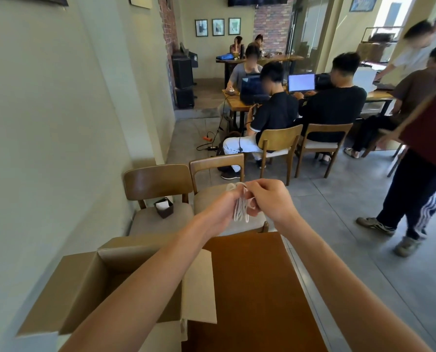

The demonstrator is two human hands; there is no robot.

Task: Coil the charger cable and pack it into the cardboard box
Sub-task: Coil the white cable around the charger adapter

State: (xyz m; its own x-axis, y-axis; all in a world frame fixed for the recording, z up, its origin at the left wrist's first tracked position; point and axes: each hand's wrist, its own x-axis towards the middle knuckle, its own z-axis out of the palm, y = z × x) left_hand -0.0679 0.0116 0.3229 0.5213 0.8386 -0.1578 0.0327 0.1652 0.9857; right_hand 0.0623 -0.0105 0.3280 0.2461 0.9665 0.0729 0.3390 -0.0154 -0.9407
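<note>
A white charger cable (240, 210) hangs in a bundle of loops between my two hands, held up in the air beyond the far end of the table. My left hand (224, 207) grips the loops from the left. My right hand (270, 199) pinches the top of the bundle from the right. The open cardboard box (85, 278) stands at the lower left on the table, its flaps spread outward; my left forearm crosses over its opening. I cannot see what is inside the box.
The brown wooden table (252, 288) runs under my arms. Two wooden chairs (161, 189) stand past it, one carrying a small dark holder (164, 207). A wall is close on the left. Several people sit at laptops further back; a person stands at the right.
</note>
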